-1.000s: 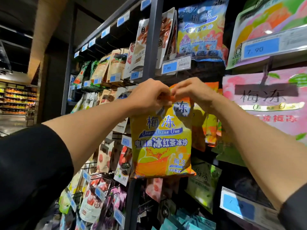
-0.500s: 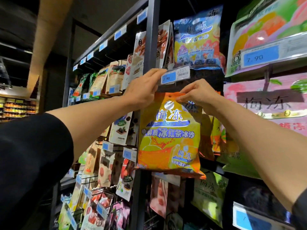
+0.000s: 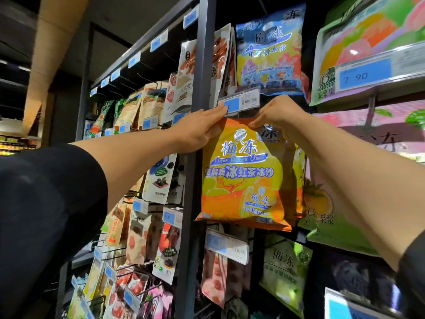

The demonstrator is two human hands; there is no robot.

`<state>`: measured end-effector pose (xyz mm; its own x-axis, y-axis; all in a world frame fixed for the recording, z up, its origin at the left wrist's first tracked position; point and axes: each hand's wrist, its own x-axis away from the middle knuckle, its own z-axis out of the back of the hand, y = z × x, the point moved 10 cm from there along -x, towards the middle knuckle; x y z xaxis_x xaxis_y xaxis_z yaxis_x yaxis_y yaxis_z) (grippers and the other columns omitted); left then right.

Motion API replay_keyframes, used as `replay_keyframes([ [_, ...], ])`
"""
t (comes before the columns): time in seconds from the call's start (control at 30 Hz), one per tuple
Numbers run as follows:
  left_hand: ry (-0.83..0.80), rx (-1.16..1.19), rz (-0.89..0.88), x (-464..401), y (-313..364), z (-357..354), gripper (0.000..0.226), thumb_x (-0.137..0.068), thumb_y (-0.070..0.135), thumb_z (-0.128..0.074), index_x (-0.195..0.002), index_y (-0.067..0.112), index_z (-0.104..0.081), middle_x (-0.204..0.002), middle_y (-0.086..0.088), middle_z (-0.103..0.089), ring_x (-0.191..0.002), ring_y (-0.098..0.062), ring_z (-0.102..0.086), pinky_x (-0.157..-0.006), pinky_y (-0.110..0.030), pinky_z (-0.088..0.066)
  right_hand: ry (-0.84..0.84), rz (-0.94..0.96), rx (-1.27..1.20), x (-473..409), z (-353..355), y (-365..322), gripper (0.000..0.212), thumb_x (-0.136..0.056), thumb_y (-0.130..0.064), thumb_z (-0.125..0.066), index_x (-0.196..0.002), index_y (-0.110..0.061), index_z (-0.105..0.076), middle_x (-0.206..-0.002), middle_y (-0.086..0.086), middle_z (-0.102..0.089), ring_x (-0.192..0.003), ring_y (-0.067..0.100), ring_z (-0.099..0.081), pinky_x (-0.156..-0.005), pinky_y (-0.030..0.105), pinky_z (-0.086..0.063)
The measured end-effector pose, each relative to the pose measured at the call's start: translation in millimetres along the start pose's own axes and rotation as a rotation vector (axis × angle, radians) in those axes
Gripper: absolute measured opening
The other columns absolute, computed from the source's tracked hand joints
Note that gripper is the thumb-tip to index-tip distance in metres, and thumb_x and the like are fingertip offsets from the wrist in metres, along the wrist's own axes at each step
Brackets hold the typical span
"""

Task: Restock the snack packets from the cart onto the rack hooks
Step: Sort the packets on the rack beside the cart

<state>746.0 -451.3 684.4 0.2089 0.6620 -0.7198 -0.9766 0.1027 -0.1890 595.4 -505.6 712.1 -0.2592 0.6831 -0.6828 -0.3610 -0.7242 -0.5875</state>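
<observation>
A: What's the biggest thing in front of us?

B: The rack (image 3: pixel 202 65), a dark frame with a vertical post running top to bottom, hung all over with snack bags and blue price tags. We stand close and look up at it.

A: And the packet we're restocking?

B: The orange and yellow packet (image 3: pixel 241 176) hangs just right of the post, at about mid height, in front of other packets of the same kind. Its top edge sits right under a price tag (image 3: pixel 240 102). Above that tag hangs a blue and yellow packet (image 3: pixel 269 51).

A: How is our right hand (image 3: pixel 278 116) placed?

B: Its grip is narrow. The fingertips curl down and pinch the packet's top edge near the right corner.

A: And our left hand (image 3: pixel 197 130)?

B: Fingers are straight and flat. They reach across the post, and the fingertips touch the left end of the price tag, while the thumb lies against the packet's upper left corner. No closed grip there.

A: Is the packet on its hook?

B: We cannot tell; the tag and our hands hide the hook.
</observation>
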Motion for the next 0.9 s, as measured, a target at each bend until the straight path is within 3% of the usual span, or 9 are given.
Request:
replay_keyframes([
  [0.1,0.001,0.023,-0.025,0,1,-3,0.06,-0.102,0.02,-0.037,-0.154,0.019,-0.007,-0.161,0.004,-0.002,-0.147,-0.013,-0.008,-0.118,-0.025,0.001,0.028,-0.005,0.046,-8,7,3,0.036,-0.078,-0.005,-0.075,-0.111,0.005,-0.068,-0.113,0.016,-0.068,-0.099,0.021,-0.062,-0.086,0.035,-0.051],
  [0.23,0.002,0.01,-0.023,-1,0,-3,0.062,-0.101,0.011,-0.039,-0.154,0.019,-0.006,-0.161,0.003,-0.002,-0.147,-0.011,-0.007,-0.116,-0.022,0.002,0.082,-0.046,0.02,-21,12,5,0.05,-0.072,-0.012,-0.082,-0.116,0.005,-0.064,-0.111,0.02,-0.068,-0.104,0.029,-0.064,-0.093,0.046,-0.052],
  [0.43,0.013,0.018,-0.025,0,1,-4,0.067,-0.099,0.007,-0.042,-0.154,0.017,-0.005,-0.161,0.003,-0.001,-0.147,-0.011,-0.006,-0.116,-0.023,0.003,0.157,-0.072,0.019,-27,14,8,0.058,-0.066,-0.021,-0.088,-0.111,0.004,-0.062,-0.107,0.013,-0.067,-0.098,0.028,-0.063,-0.087,0.042,-0.055],
  [0.53,0.016,0.021,-0.019,0,1,-5,0.07,-0.098,0.008,-0.046,-0.154,0.018,-0.004,-0.161,0.003,-0.001,-0.147,-0.011,-0.005,-0.115,-0.023,0.005,0.182,-0.062,0.073,-21,15,6,0.039,-0.074,-0.018,-0.082,-0.099,0.001,-0.06,-0.098,0.013,-0.064,-0.09,0.026,-0.062,-0.078,0.036,-0.053],
  [0.7,0.007,-0.004,-0.014,2,2,-7,0.076,-0.098,0.014,-0.05,-0.154,0.019,0.001,-0.161,0.005,0.004,-0.147,-0.009,-0.003,-0.113,-0.02,0.008,0.225,0.036,0.165,-18,14,-1,0.013,-0.078,-0.009,-0.073,-0.084,0.001,-0.067,-0.078,0.011,-0.064,-0.069,0.025,-0.059,-0.062,0.038,-0.051],
  [0.83,0.024,-0.003,0.01,4,2,-8,0.079,-0.098,0.014,-0.051,-0.153,0.022,0.004,-0.16,0.008,0.007,-0.147,-0.011,0.0,-0.108,-0.017,0.011,0.234,0.064,0.192,-21,10,-6,0.018,-0.077,-0.011,-0.074,-0.089,0.001,-0.069,-0.088,0.014,-0.068,-0.078,0.027,-0.065,-0.066,0.039,-0.055],
  [0.9,0.028,0.016,0.03,5,0,-8,0.078,-0.098,0.013,-0.05,-0.153,0.023,0.005,-0.16,0.009,0.008,-0.146,-0.012,0.002,-0.102,-0.014,0.012,0.233,0.063,0.217,-25,8,-5,0.015,-0.078,-0.013,-0.074,-0.086,-0.002,-0.067,-0.086,0.012,-0.066,-0.074,0.025,-0.063,-0.065,0.039,-0.055],
])
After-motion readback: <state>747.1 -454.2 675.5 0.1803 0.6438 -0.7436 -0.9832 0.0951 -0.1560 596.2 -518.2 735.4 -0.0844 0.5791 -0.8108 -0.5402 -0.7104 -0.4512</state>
